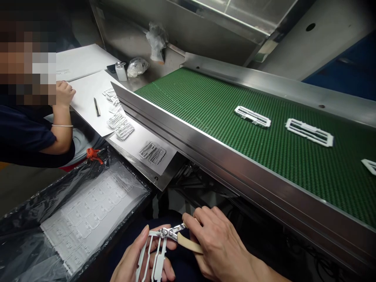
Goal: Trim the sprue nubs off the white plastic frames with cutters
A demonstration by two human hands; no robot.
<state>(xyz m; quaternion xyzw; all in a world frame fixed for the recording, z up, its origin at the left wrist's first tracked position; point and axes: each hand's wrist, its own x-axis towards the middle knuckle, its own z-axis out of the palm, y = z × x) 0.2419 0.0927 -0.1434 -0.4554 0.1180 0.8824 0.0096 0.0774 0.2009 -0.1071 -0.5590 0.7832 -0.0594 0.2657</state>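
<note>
Left hand (138, 258) grips a white frame (152, 254) while right hand (217, 243) closes nippers (173, 234) on it, mid-trim; a steady squeeze seems due.

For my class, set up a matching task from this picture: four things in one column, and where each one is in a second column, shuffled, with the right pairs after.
Things
1. cutters
2. plastic frame
3. small white bottle
4. two white frames

Places
A. on the green belt
B. in the left hand
C. at the back of the metal table, beside a crumpled bag
D. in the right hand

Pairs: 1-D, 2-B, 3-C, 4-A
</note>
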